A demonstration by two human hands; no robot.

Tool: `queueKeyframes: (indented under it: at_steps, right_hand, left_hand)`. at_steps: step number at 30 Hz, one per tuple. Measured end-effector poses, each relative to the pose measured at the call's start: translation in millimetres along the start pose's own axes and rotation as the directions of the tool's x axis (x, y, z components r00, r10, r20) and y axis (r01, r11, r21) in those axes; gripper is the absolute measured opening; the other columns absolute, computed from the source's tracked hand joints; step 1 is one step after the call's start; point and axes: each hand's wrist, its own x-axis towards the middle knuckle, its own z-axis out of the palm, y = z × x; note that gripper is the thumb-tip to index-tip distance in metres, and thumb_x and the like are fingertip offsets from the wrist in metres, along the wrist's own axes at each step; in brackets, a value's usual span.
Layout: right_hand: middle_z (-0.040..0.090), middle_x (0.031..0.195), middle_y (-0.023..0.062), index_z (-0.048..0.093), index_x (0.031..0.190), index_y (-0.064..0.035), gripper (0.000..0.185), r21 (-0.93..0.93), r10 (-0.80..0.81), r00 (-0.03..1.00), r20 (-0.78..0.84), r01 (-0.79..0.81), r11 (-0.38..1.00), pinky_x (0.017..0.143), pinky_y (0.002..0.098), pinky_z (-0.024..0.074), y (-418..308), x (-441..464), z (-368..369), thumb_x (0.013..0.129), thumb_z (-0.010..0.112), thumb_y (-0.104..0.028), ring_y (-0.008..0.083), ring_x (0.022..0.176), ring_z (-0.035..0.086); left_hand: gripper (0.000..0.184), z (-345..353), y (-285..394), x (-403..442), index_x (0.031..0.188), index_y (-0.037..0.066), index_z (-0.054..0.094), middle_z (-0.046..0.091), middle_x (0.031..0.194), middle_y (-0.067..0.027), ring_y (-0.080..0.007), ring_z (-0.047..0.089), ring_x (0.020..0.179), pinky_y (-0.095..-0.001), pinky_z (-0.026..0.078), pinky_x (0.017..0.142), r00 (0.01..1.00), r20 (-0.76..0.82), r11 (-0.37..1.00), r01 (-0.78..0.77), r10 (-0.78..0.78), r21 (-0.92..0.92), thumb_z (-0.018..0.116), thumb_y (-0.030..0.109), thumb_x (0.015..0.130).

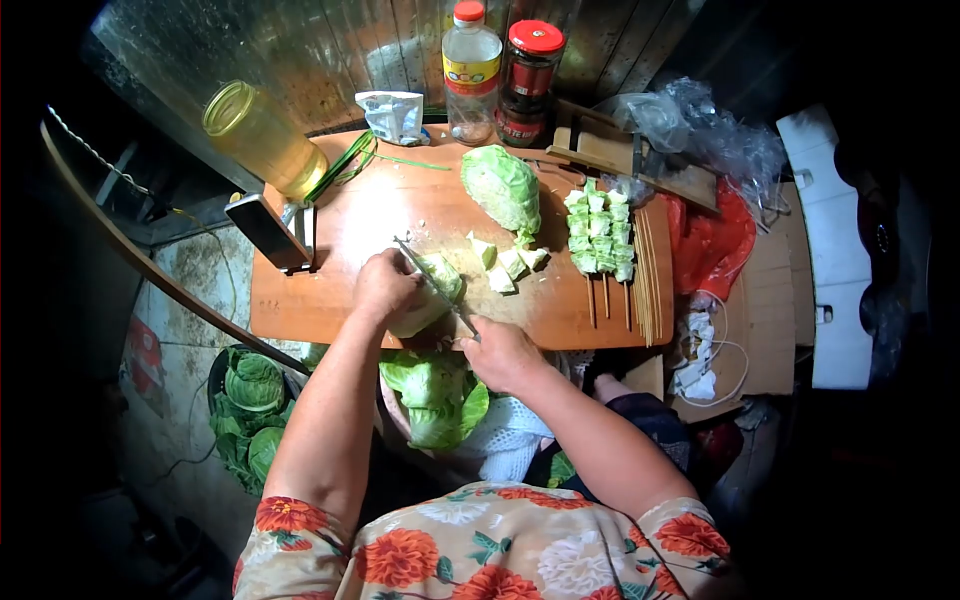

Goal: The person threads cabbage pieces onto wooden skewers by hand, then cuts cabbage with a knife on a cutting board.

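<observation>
My right hand [499,352] is wrapped round the handle of a knife [437,287] at the front edge of the wooden table [350,315]. The blade slants up and left across a piece of cabbage [441,275]. My left hand [388,285] presses on the cabbage from the left, its fingers closed close to the blade. Just beyond lie several cut cabbage pieces [503,262] and a larger cabbage chunk [500,190]. To the right, cabbage skewers [600,235] lie side by side, next to a row of bare wooden sticks [651,280].
A phone [268,232] stands at the table's left, near a jar of yellowish liquid [265,145]. Along the back are a plastic bottle [471,75] and a red-lidded jar [528,80]. Cabbage leaves [430,395] lie below the front edge; whole cabbages [254,382] fill a container at lower left.
</observation>
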Motion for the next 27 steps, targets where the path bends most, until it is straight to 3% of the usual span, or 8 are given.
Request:
queueKeyframes:
  at_steps: [6,8,10,12,14,16,22,27]
  right_hand:
    - [0.063,0.091,0.0258,0.055,0.111,-0.0017,0.035,0.086,-0.015,1.000,0.014,0.014,0.996,0.081,0.0476,0.0468,-7.2,-12.2,-8.9,0.089,0.054,-0.028,0.0421,0.090,0.061]
    - [0.064,0.091,0.0252,0.055,0.112,-0.0023,0.035,0.131,-0.036,0.999,-0.008,0.037,0.991,0.080,0.0473,0.0469,-12.8,-19.2,-16.2,0.089,0.054,-0.029,0.0414,0.089,0.061]
    - [0.064,0.091,0.0241,0.055,0.111,-0.0014,0.034,0.213,-0.091,0.983,-0.158,0.124,0.969,0.078,0.0453,0.0476,-22.7,-27.2,-29.1,0.089,0.055,-0.027,0.0404,0.089,0.061]
    - [0.064,0.091,0.0239,0.055,0.111,-0.0015,0.031,0.248,-0.035,0.995,-0.092,0.057,0.967,0.077,0.0434,0.0481,-28.9,-33.3,-45.2,0.088,0.056,-0.024,0.0404,0.089,0.061]
    - [0.059,0.074,0.0078,0.056,0.117,-0.0010,0.033,0.287,-0.086,0.971,-0.222,0.150,0.946,0.063,0.0316,0.0463,-19.9,-34.5,-45.5,0.090,0.056,-0.020,0.0157,0.066,0.056]
    - [0.058,0.073,0.0064,0.056,0.116,-0.0010,0.030,0.283,-0.073,0.973,-0.219,0.135,0.950,0.062,0.0305,0.0465,-12.2,-35.5,-45.1,0.090,0.057,-0.017,0.0132,0.066,0.056]
    - [0.066,0.090,0.0164,0.053,0.119,0.0003,0.037,0.226,-0.040,0.995,-0.096,0.061,0.972,0.075,0.0350,0.0491,-8.7,-44.1,-48.2,0.090,0.057,-0.022,0.0257,0.081,0.064]
    - [0.063,0.107,0.0263,0.052,0.122,0.0045,0.046,0.128,0.051,0.998,-0.031,-0.046,0.991,0.088,0.0408,0.0467,-9.8,-50.3,-38.9,0.088,0.058,-0.026,0.0383,0.102,0.060]
  left_hand:
    - [0.027,-44.7,-13.8,0.6,0.087,0.005,0.064,0.064,0.095,-0.0168,-0.0328,0.064,0.084,-0.0390,0.052,0.079,0.976,-0.215,0.994,0.056,-0.035,0.092,0.073,0.022,0.067]
    - [0.034,-45.0,-0.2,-6.1,0.094,0.006,0.063,0.061,0.104,-0.0174,-0.0310,0.062,0.091,-0.0380,0.050,0.084,0.926,-0.330,0.980,-0.144,0.182,0.137,0.074,0.023,0.066]
    - [0.035,-44.5,32.6,-26.4,0.105,0.005,0.061,0.060,0.109,-0.0167,-0.0316,0.058,0.101,-0.0377,0.045,0.094,0.941,-0.209,0.963,-0.266,0.267,0.033,0.068,0.015,0.073]
    - [0.031,-19.1,30.4,-23.4,0.112,0.005,0.060,0.060,0.112,-0.0177,-0.0326,0.058,0.105,-0.0377,0.045,0.095,0.886,-0.108,0.883,-0.460,0.451,-0.090,0.058,0.010,0.081]
    - [0.033,1.4,28.4,-17.8,0.115,0.005,0.061,0.060,0.114,-0.0188,-0.0343,0.056,0.110,-0.0378,0.044,0.096,0.913,0.079,0.916,-0.399,0.401,-0.044,0.050,0.009,0.084]
    - [0.033,3.2,31.8,-14.5,0.113,0.004,0.062,0.059,0.117,-0.0195,-0.0357,0.055,0.110,-0.0387,0.044,0.097,0.859,0.127,0.860,-0.506,0.496,0.060,0.045,0.009,0.086]
    - [0.029,-3.0,49.8,-27.0,0.103,0.002,0.066,0.064,0.104,-0.0229,-0.0351,0.062,0.097,-0.0388,0.048,0.091,0.947,0.201,0.944,-0.285,0.250,0.169,0.057,0.016,0.079]
    - [0.020,20.3,25.7,-12.4,0.085,0.000,0.065,0.066,0.073,-0.0143,-0.0235,0.065,0.070,-0.0330,0.052,0.067,0.994,0.107,0.988,-0.001,0.017,-0.153,0.069,0.013,0.070]
